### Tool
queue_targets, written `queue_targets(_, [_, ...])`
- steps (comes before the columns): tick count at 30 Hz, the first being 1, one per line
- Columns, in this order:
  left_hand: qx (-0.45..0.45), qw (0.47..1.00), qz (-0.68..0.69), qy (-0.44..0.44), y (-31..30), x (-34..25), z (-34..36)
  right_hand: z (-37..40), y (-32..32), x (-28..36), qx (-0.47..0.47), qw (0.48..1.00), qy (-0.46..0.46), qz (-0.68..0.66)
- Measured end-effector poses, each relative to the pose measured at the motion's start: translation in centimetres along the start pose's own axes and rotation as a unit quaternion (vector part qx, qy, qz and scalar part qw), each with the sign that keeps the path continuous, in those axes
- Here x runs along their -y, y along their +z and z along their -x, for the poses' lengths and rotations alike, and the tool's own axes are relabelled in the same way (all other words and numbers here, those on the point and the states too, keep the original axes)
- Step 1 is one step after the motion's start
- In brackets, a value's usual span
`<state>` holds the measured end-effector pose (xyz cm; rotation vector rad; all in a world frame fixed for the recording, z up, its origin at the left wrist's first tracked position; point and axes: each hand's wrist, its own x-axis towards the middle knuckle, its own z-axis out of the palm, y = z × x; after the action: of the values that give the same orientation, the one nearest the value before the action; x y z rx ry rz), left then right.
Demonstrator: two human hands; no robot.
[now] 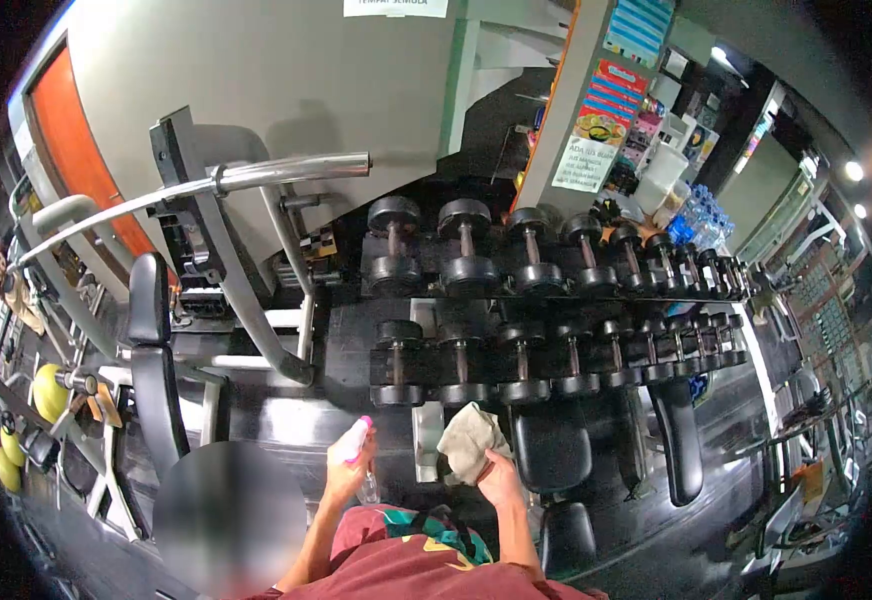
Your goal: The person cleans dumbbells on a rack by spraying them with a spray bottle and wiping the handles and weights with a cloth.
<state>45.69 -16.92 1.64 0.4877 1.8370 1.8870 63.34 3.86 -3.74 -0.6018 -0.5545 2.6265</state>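
Note:
My left hand (345, 472) is closed around a spray bottle (357, 440) with a pink and white spray head. Part of its clear body shows below my fingers. In my right hand (501, 483) a crumpled grey-beige cloth (471, 444) is gripped and hangs up and to the left of the fingers. Both hands are held in front of my body, apart from each other. Beyond them stands a two-tier dumbbell rack (596, 299) with several black dumbbells (461, 362) in rows. Neither hand touches the dumbbells.
A padded black bench (520, 452) stands just beyond my right hand, and another black pad (676, 441) is farther right. At left are a weight bench (151, 350) and a barbell (286, 172) on a frame. Water bottles (701, 218) stand behind the rack. A blurred patch covers the lower left.

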Motion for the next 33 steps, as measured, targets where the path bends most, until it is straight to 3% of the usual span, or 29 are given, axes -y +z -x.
queue_targets(4, [-0.015,1.0,0.007,0.011,1.2,-0.5,-1.5,-1.0,1.0,1.6,-0.049,0.998,0.036,-0.013])
queue_targets(6, [-0.024,0.999,0.02,0.007,1.8,-0.3,-2.6,-2.2,0.2,2.3,-0.029,0.999,0.036,-0.004])
queue_targets(8, [0.024,0.999,-0.029,-0.038,1.7,0.0,-4.3,-3.7,0.4,3.0,-0.033,0.999,0.007,0.001])
queue_targets(12, [0.083,0.992,-0.079,-0.061,1.9,-1.2,-7.6,-6.7,1.6,4.3,-0.054,0.998,0.036,0.005])
queue_targets(18, [0.066,0.996,-0.002,-0.052,3.6,-2.4,-13.7,-11.9,5.7,6.7,-0.012,0.998,0.011,0.055])
queue_targets(20, [0.058,0.998,0.006,-0.012,4.2,-2.5,-16.0,-13.8,6.7,7.6,0.05,0.998,-0.002,-0.05])
queue_targets(22, [0.077,0.996,0.003,-0.033,4.7,-3.2,-18.5,-14.8,9.1,8.4,0.023,0.998,-0.016,-0.047])
queue_targets(25, [0.086,0.996,0.013,0.004,5.5,-3.8,-21.6,-16.1,10.8,9.1,0.071,0.983,-0.066,-0.154])
queue_targets(30, [0.083,0.996,0.024,-0.01,7.1,-6.1,-25.9,-19.1,10.5,10.1,0.033,0.984,-0.105,-0.142])
queue_targets(33, [0.028,0.997,0.076,0.001,8.5,-6.9,-28.2,-20.6,10.2,11.2,0.037,0.987,-0.104,-0.117])
